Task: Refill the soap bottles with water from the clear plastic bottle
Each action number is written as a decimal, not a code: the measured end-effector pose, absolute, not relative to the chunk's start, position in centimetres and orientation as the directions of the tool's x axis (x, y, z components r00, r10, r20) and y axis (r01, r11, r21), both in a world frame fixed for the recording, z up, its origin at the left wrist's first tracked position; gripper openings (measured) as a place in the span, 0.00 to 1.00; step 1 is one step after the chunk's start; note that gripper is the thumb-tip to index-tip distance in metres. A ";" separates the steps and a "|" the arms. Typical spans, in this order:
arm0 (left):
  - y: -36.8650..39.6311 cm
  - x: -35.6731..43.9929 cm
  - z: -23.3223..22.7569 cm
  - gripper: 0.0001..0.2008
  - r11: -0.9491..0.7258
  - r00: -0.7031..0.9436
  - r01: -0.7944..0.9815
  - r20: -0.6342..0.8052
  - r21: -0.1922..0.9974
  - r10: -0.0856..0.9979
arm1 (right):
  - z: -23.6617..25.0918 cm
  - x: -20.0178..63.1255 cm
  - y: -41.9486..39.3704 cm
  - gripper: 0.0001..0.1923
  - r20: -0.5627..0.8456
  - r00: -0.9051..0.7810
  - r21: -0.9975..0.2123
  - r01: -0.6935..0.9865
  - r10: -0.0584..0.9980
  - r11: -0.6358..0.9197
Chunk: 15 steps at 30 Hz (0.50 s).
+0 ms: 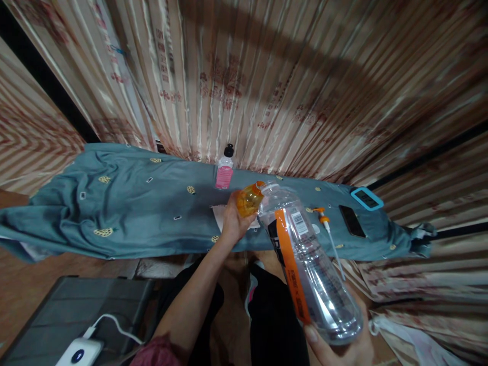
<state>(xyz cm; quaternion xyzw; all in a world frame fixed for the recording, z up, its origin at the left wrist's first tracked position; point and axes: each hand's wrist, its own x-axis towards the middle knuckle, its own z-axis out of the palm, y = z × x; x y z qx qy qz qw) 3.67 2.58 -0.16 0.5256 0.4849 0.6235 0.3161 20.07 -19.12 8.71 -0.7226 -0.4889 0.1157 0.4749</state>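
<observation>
The person's left hand [233, 219] is closed around an amber bottle [249, 200], which rises from its fingers above the cloth-covered desk [133, 203]. The right hand [343, 345] grips the base of a large clear bottle [324, 284], which slants up and leftward from that hand, its neck right beside the amber bottle's mouth; whether the rims touch cannot be told. An orange-topped pump [324, 219] lies to the clear bottle's right.
</observation>
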 end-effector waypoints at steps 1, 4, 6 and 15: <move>2.6 3.6 -0.3 0.33 -0.341 -0.242 0.132 0.364 0.931 0.899 | 8.7 20.1 -19.1 0.40 0.302 0.493 -0.798 0.599 0.816 -0.067; 2.7 3.6 -0.6 0.34 -0.370 -0.246 0.152 0.398 0.916 0.884 | 8.6 20.1 -19.2 0.42 0.313 0.487 -0.791 0.609 0.816 -0.061; 2.7 3.6 -0.7 0.34 -0.377 -0.254 0.152 0.404 0.914 0.879 | 8.6 20.1 -19.2 0.42 0.308 0.484 -0.787 0.613 0.819 -0.067; 3.0 3.8 -1.4 0.36 -0.374 -0.261 0.176 0.409 0.911 0.875 | 8.7 20.0 -19.4 0.43 0.290 0.486 -0.771 0.629 0.825 -0.100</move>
